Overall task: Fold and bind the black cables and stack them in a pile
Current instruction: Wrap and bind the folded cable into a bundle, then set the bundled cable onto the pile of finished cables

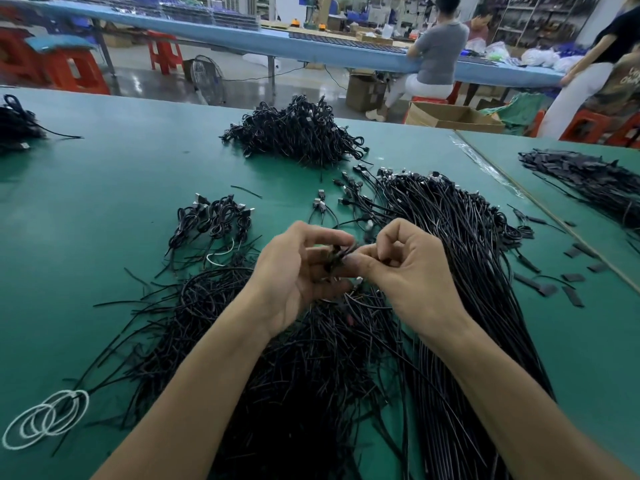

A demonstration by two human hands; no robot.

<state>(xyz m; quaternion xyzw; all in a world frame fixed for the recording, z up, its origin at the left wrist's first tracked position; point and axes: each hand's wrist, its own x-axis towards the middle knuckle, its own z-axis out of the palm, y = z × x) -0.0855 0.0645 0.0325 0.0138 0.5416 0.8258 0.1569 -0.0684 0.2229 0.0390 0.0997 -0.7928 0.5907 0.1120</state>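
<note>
Fingers (322,237) of left hand (294,275) and right hand (412,271) pinched one folded cable (341,255) | bound bundles (211,216) few, far heap (298,133) seemingly done | loose cables (467,258) mostly left

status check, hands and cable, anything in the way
Left hand and right hand both pinching one folded black cable above the table. Bound pile far ahead. Loose cables spread beneath the hands; nothing blocking.
</note>
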